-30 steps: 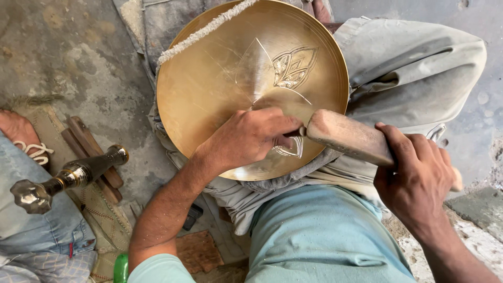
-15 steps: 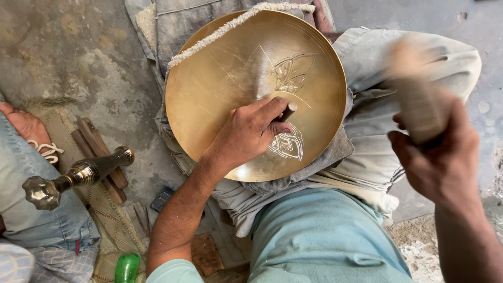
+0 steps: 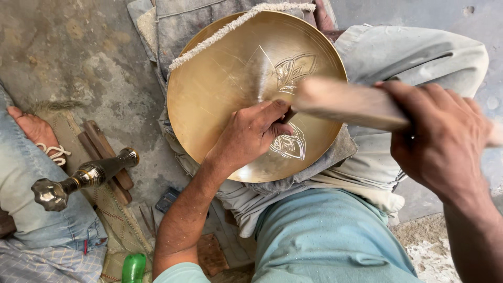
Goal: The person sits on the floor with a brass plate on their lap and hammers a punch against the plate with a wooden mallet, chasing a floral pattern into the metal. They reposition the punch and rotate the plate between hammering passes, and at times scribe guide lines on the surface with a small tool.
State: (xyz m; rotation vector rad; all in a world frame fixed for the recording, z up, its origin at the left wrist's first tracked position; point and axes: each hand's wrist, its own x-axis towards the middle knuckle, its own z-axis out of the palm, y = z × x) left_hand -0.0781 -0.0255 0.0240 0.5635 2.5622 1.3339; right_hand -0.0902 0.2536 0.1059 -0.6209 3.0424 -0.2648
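The wooden mallet (image 3: pixel 348 105) now lies nearly level across the right half of the brass plate (image 3: pixel 230 94), its blurred head meeting the top of a small punch (image 3: pixel 287 116) at the plate's middle; half a second ago it was raised clear, off to the right, and a second ago it was down on the punch as now. The right hand (image 3: pixel 437 144) has a full closed grip around the mallet handle. The left hand (image 3: pixel 251 133) rests on the plate face with fingers pinched shut around the punch, of which only a short dark part shows, and has not shifted between pictures. The plate leans on the person's lap, propped on grey cloth (image 3: pixel 319 167) over the bent knee, in the same position throughout. Two engraved leaf motifs (image 3: pixel 294 68) are visible, one far of the left hand and one near it; the near motif sits just beside the fingertips. The down, up, down sequence indicates repeated strikes on one spot of the pattern, so the engraving is judged to be part-way. To the left, another person's foot (image 3: pixel 32 127) and a metal-headed tool (image 3: pixel 78 181) lie on the floor (image 3: pixel 78 52).
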